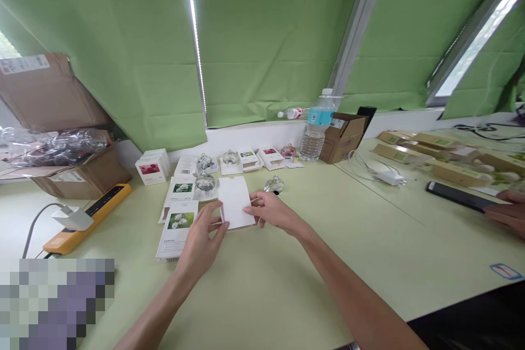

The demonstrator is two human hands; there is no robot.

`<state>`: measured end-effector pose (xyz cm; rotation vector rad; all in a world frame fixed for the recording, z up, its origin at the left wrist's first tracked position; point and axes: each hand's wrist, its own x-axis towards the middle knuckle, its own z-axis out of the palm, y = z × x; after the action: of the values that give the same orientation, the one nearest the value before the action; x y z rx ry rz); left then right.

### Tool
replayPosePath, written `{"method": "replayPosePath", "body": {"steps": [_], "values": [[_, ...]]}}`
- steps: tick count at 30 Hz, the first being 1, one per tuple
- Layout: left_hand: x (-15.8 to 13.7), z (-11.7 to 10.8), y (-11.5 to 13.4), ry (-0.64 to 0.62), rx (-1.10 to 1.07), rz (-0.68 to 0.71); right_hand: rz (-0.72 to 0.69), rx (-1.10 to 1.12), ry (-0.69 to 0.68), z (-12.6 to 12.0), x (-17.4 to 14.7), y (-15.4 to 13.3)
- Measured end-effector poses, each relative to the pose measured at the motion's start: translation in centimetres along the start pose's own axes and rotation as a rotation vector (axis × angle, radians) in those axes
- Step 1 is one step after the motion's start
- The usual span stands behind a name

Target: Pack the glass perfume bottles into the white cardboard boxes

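A plain white cardboard box (237, 200) lies between my two hands, with a blank face turned up. My left hand (206, 229) grips its left edge, thumb at the near left corner. On the right edge, my right hand (273, 211) holds on with the thumb on top and fingers curled at the side. Just beyond my right hand sits a small glass bottle (274, 184). Another glass bottle (205, 181) stands behind the box on the left. Beside my left hand, a printed box with a white-flower picture (179, 221) lies on the table.
At the back stand boxes with red pictures (151, 168) and a large water bottle (316, 130). A yellow power strip (88, 221) and an open carton of clear plastic items (77, 172) are at left. On the right, another person's hand (508, 212) holds a phone (455, 197).
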<state>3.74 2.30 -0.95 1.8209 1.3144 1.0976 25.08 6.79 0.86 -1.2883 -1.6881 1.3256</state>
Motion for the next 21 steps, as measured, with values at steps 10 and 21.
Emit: {"method": "replayPosePath", "body": {"steps": [10, 21], "values": [[-0.12, 0.46, -0.29, 0.010, 0.060, 0.001, -0.049, -0.131, 0.076, 0.04, -0.31, -0.84], [-0.05, 0.22, -0.75, -0.073, 0.263, -0.019, -0.151, -0.373, 0.020, 0.19, 0.01, 0.08]]}}
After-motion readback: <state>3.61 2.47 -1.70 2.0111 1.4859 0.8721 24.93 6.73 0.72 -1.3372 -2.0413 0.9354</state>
